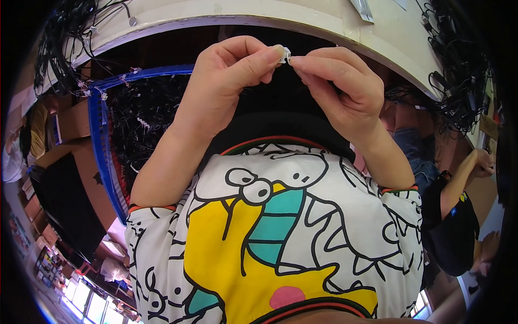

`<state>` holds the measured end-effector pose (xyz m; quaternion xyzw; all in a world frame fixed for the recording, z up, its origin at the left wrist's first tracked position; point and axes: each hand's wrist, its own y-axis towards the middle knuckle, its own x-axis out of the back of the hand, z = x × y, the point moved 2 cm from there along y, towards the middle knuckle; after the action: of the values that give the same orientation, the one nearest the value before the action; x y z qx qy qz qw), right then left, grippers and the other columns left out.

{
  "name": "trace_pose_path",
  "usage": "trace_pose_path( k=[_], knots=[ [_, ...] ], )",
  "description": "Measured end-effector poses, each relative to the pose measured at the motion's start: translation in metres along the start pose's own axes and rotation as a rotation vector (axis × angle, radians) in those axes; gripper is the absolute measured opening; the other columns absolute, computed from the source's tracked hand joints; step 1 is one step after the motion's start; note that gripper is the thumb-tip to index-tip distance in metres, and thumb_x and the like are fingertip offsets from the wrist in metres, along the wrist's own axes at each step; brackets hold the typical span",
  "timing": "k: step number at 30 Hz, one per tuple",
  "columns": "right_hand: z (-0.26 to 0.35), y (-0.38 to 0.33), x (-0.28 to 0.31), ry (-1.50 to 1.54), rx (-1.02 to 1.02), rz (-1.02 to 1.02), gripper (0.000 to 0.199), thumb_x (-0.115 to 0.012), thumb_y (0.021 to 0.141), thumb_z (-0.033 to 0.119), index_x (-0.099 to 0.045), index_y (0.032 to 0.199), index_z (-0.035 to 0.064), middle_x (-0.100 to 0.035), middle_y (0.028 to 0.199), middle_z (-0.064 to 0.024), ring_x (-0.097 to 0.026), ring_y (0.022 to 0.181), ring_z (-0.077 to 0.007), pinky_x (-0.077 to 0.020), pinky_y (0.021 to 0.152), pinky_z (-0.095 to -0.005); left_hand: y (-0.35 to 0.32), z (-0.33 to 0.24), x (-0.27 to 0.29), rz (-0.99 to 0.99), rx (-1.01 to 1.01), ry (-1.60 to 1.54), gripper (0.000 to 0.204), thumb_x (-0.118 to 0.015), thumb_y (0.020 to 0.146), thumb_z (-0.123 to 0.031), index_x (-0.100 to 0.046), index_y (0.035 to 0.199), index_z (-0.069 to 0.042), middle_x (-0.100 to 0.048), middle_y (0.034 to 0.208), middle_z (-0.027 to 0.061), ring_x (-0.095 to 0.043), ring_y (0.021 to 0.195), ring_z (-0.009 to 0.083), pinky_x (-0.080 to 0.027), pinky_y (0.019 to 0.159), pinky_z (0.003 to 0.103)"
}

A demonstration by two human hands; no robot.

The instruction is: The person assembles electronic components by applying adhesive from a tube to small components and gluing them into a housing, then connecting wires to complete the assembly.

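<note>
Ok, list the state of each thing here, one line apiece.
left hand: raised, fingers pinched on the small white part.
right hand: raised, fingers pinched on the same part.
small white part: held between both hands, mostly hidden.
blue crate: open, full of black cables.

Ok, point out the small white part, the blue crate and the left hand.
small white part (286, 54): head view, on the bit showing between the fingertips.
blue crate (102, 146): head view, on its blue rim at the left side.
left hand (229, 75): head view, on the back of the hand.
</note>
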<state>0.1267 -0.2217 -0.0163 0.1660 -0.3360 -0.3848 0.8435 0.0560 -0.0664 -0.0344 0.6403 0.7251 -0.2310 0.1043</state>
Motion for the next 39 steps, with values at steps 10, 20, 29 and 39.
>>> trace_pose_path(
  k=[10,20,29,39],
  knots=[
    [0.009,0.003,-0.006,-0.037,0.072,0.003,0.018,-0.063,0.066,-0.006,-0.063,0.082,0.0037,-0.061,0.075,-0.0068,-0.059,0.063,-0.0153,-0.0471,0.052,-0.0218,-0.012,-0.007,-0.001,0.043,-0.007,0.038,0.016,-0.063,0.078,-0.018,-0.061,0.078,-0.002,-0.056,0.068,-0.0001,-0.048,0.062,0.0045,-0.037,0.058,0.016],
    [0.003,0.009,-0.010,0.221,-0.337,0.197,0.011,-0.060,0.076,0.006,-0.062,0.086,0.0018,-0.061,0.074,-0.0058,-0.057,0.064,-0.0107,-0.0448,0.057,-0.0203,-0.015,-0.022,0.001,0.047,-0.058,0.217,0.013,-0.058,0.080,-0.013,-0.058,0.085,-0.001,-0.054,0.072,-0.0007,-0.046,0.067,0.0048,-0.036,0.062,0.017],
    [0.007,0.022,-0.003,0.793,-0.784,-0.037,0.006,-0.056,0.080,0.007,-0.059,0.083,0.0021,-0.061,0.079,-0.0044,-0.058,0.071,-0.0094,-0.0485,0.059,-0.0214,-0.006,0.038,-0.020,-0.038,-0.273,0.071,0.071,-0.066,0.069,-0.007,-0.028,0.128,-0.004,-0.043,0.121,0.0097,-0.042,0.112,0.0211,-0.038,0.092,0.030],
    [0.024,0.011,-0.015,-0.029,0.486,0.034,0.009,-0.056,0.070,0.014,-0.059,0.078,0.0134,-0.056,0.070,0.0006,-0.056,0.065,-0.0199,-0.0442,0.054,-0.0305,-0.011,0.012,-0.005,-0.054,-0.300,0.002,0.038,-0.056,0.076,-0.038,-0.038,0.082,-0.005,-0.039,0.072,0.0035,-0.040,0.067,0.0115,-0.033,0.063,0.024]
  ],
)
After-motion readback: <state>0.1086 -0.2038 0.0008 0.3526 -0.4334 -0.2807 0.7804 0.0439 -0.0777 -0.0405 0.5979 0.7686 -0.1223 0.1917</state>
